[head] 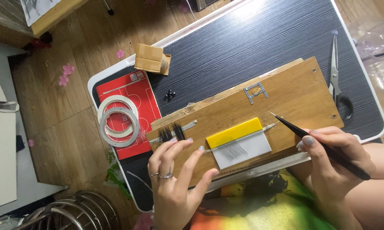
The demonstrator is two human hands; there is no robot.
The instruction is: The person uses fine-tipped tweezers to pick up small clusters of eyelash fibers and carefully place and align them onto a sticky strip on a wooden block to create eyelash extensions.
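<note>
My left hand (175, 179) rests with fingers spread on the near edge of a wooden board (285, 96), fingertips beside small black lash tufts (171, 133) on a clear strip. A yellow and white card (238, 142) with thin dark strands lies on the board between my hands. My right hand (332, 164) grips black tweezers (315, 142), whose tip points up-left above the board, close to the card's right end. A small grey metal bracket (255, 91) sits on the board's far part.
The board lies on a dark striped lap table (251, 42) with a white rim. Two tape rolls (118, 123) sit on a red booklet (134, 91) at left. A small cardboard box (151, 58) stands behind; scissors (337, 81) lie at right.
</note>
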